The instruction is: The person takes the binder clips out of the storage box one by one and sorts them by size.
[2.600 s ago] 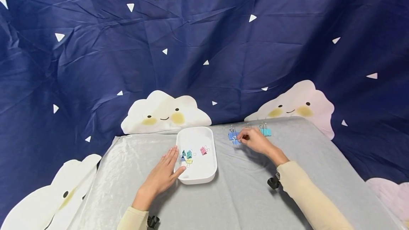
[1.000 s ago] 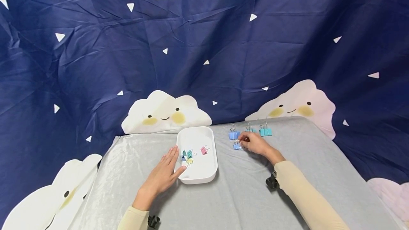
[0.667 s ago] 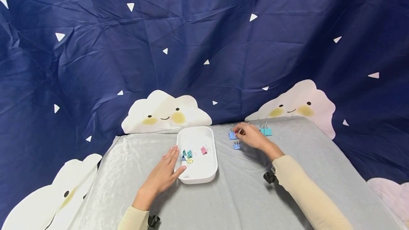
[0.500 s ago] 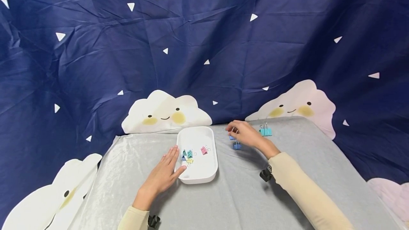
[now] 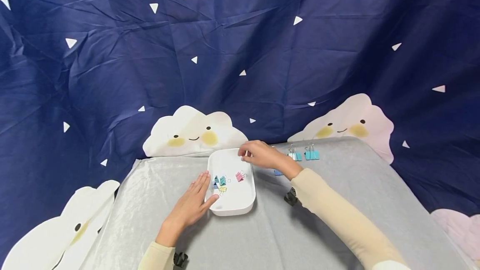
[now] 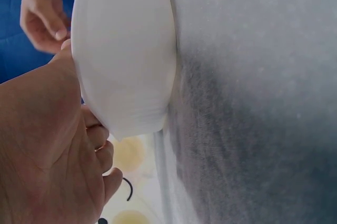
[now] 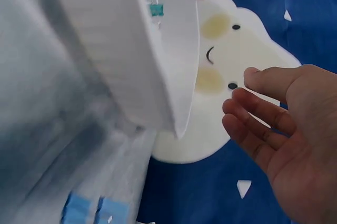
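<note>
White plastic tray (image 5: 233, 211), left of the scene's middle: the left hand (image 5: 193, 201) lies along its left rim, fingers straight and clasping nothing, apparently to steady it. Inside, toward the left wall, clips lie bunched, among them a teal clip (image 5: 223, 181) and a yellow clip (image 5: 222, 188); a pink clip (image 5: 239, 176) lies apart, farther right. At the far right corner hangs the right hand (image 5: 262, 154), fingers loosely bent, this grip empty. The pink clip sits on its near side, untouched. The step looks like reaching in for a clip; the next move calls for lowering the fingertips nearward and pinching. Right, on the table (image 5: 270, 236), a blue clip (image 5: 278, 173) is mostly hidden by the forearm (image 5: 289, 167); farther right stand a pale turquoise clip (image 5: 296, 156) and a turquoise clip (image 5: 312, 155).
</note>
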A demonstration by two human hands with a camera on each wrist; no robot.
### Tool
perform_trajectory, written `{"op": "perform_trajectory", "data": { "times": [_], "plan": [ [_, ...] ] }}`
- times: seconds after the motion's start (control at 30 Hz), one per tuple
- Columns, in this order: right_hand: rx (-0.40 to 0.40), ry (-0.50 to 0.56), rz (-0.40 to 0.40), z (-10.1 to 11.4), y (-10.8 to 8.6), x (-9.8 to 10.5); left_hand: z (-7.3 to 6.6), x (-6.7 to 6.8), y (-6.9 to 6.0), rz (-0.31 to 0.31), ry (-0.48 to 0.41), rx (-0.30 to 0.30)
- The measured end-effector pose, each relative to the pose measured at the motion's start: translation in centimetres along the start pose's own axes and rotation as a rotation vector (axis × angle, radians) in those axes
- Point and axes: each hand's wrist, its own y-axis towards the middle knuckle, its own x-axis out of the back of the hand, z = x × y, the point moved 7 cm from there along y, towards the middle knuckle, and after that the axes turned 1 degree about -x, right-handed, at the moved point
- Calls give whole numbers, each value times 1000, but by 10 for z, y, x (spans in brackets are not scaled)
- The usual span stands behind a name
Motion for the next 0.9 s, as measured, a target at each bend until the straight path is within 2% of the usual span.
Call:
{"op": "perform_trajectory", "data": {
  "times": [0.3, 0.57, 0.7, 0.9],
  "plan": [
    [50, -53, 97, 28, 42, -22, 0, 0, 0, 5, 6, -14],
    [8, -106, 254, 41, 67, -57, 1, 0, 0, 2, 3, -18],
    [-42, -207, 353, 47, 73, -77, 0, 1, 1, -9, -2, -24],
    [-131, -302, 516, 52, 68, -107, 1, 1, 0, -12, -5, -28]
  ]
}}
